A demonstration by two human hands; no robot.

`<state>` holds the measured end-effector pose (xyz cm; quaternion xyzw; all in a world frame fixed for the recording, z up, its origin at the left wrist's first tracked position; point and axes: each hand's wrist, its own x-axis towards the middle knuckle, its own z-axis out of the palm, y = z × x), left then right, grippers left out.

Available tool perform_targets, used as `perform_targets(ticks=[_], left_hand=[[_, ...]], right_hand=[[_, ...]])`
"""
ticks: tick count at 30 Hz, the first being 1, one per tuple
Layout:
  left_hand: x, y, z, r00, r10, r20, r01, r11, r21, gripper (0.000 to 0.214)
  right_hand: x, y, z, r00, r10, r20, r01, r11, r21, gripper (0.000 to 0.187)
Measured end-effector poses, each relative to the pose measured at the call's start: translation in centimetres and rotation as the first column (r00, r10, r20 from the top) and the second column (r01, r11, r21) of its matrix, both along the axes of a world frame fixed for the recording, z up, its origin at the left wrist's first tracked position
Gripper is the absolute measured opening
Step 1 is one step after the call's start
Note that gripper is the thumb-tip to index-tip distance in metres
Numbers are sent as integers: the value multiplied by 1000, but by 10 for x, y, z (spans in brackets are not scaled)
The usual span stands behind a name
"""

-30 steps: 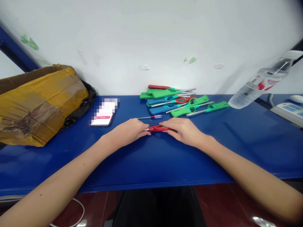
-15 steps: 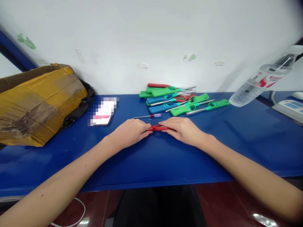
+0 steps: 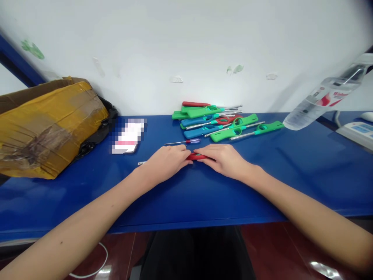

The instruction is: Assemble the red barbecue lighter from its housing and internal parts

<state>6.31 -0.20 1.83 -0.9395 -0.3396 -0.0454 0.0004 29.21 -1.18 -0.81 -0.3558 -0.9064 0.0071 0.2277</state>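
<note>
A red lighter [image 3: 196, 156] of the long-nosed kind lies across between my two hands, low over the blue table [image 3: 198, 198]. My left hand [image 3: 170, 161] is closed round its left part, and a bit of metal nozzle tip shows beyond that wrist. My right hand [image 3: 223, 159] pinches the other end between thumb and fingers. Most of the lighter is hidden by the fingers. Just behind my hands lies a screwdriver [image 3: 186, 142] with a clear purplish and red handle. Farther back is a pile of green, blue and red lighters [image 3: 218, 120].
At the left stands a taped cardboard box [image 3: 49, 132] with black plastic [image 3: 101, 134] beside it. A phone [image 3: 128, 136] with a blurred screen lies nearby. A water bottle [image 3: 320, 99] and a white device with blue buttons [image 3: 357, 134] are at the right. A white wall [image 3: 186, 50] rises behind.
My left hand has moved slightly right along the lighter, nearer my right hand. The nozzle tip now shows to the left of it. My right hand has barely moved.
</note>
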Motion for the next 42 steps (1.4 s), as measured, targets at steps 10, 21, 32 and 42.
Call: perform_targets(ticks=[10,21,32,42], left_hand=[[2,-3,-2,999,-19,36,19,1000,11,25],[-12,-4,17,991,116,-61,-114,993,37,27],[-12,-6,10,999,-4,-46,11,990,144,38],[-22,4,10,999,-48,-7,48,999,15,30]], right_hand=[[-1,-1,0,1000,-7,-5,7,999,-34,29],[1,0,16,994,-102,-41,91,973,-210,24],[4,-1,16,993,-115,-1,114,984,-137,41],[9,1,11,996,-9,93,10,1000,-13,49]])
